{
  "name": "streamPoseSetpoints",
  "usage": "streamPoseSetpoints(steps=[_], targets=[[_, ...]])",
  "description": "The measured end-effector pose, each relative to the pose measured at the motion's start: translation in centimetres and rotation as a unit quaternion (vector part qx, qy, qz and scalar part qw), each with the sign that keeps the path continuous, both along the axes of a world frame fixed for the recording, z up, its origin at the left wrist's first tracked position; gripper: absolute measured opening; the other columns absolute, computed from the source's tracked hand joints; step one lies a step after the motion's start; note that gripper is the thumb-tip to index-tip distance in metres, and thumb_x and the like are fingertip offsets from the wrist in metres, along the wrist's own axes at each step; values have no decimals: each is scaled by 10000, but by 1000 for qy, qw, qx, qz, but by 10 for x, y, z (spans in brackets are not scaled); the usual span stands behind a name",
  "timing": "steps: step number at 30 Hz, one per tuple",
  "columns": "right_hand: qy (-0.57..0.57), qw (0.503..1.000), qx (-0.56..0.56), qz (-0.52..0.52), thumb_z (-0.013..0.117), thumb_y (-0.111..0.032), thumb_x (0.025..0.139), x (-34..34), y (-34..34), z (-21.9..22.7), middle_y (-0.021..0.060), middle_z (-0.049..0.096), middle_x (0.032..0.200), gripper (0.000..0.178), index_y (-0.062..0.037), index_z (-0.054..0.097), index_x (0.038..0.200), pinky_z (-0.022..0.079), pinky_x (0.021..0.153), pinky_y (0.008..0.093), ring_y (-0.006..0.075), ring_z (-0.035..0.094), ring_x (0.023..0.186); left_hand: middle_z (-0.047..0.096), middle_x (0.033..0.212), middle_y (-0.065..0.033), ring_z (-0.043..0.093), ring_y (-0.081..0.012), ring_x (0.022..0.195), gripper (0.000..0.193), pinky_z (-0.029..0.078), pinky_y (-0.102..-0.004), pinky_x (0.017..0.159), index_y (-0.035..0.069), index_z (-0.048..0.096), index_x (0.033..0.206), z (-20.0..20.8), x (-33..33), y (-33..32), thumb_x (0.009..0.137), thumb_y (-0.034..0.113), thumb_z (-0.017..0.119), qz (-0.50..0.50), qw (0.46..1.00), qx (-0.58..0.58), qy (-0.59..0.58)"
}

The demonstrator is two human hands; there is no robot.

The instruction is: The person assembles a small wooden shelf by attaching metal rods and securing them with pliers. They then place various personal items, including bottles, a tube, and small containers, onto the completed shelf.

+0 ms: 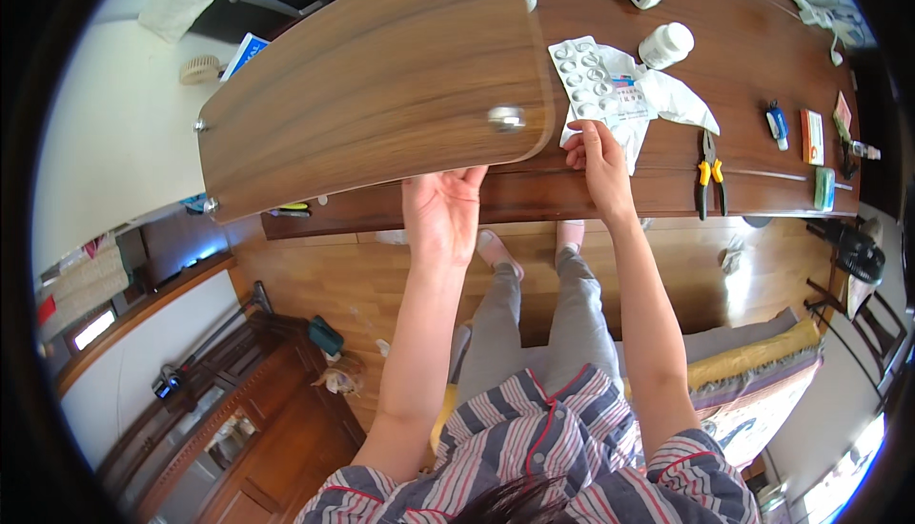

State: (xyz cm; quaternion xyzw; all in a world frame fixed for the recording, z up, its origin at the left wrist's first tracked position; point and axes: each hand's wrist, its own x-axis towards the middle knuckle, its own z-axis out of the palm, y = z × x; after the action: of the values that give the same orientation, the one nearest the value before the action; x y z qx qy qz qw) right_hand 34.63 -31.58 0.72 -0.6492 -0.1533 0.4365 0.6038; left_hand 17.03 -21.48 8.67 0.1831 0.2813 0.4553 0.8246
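- Wooden panel point(372, 76): a walnut-brown board with rounded corners and round metal fittings near its edges, tilted up off the table, its near edge resting on the left hand's point(441, 214) open palm.
- Blister pack point(585, 76): silvery sheet of round pills, lying flat on white paper, just beyond the right hand's point(600, 169) fingertips.

A silver blister pack point(586, 76) lies on a white leaflet point(634, 100), beside a white pill bottle point(665, 45); an orange box point(812, 136) sits far right.
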Motion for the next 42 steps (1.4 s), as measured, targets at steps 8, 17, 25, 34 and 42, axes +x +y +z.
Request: streamPoseSetpoints(steps=[8,17,25,34,42], targets=[[1,1000,-10,-9,420,-274,1081,-2,0,-1,21,605,798,329,-11,618,1083,446,644,224,71,525,686,645,1220,-61,638,-217,1126,271,514,-482,1030,85,553,1249,-5,2,-6,993,162,599,-7,1000,0,-22],[-191,978,-42,73,637,-156,921,11,10,-22,105,692,1019,290,10,613,1158,506,818,336,197,631,921,636,1196,-98,643,-194,1055,272,528,-342,950,1,571,1190,-20,-57,0,959,127,642,-137,957,114,228],[-424,874,-160,174,590,-175,937,31,7,-76,185,649,1199,307,12,636,1175,453,954,400,320,571,1114,686,995,-113,647,-141,789,242,548,-275,616,-18,601,1125,-80,-152,72,992,180,562,-3,814,77,576],[-515,822,-189,152,590,-180,940,47,19,-92,173,658,1148,286,12,642,1146,458,897,382,294,580,1047,702,1078,-135,663,-227,992,300,526,-341,828,-36,625,1150,-115,-152,117,956,191,595,31,745,252,616],[-563,792,-209,111,589,-185,943,63,41,-105,163,666,1103,271,11,647,1120,462,846,365,271,588,987,670,1188,-166,608,-269,1116,305,468,-358,946,-36,614,1172,-133,-151,139,915,125,645,42,800,235,551]])
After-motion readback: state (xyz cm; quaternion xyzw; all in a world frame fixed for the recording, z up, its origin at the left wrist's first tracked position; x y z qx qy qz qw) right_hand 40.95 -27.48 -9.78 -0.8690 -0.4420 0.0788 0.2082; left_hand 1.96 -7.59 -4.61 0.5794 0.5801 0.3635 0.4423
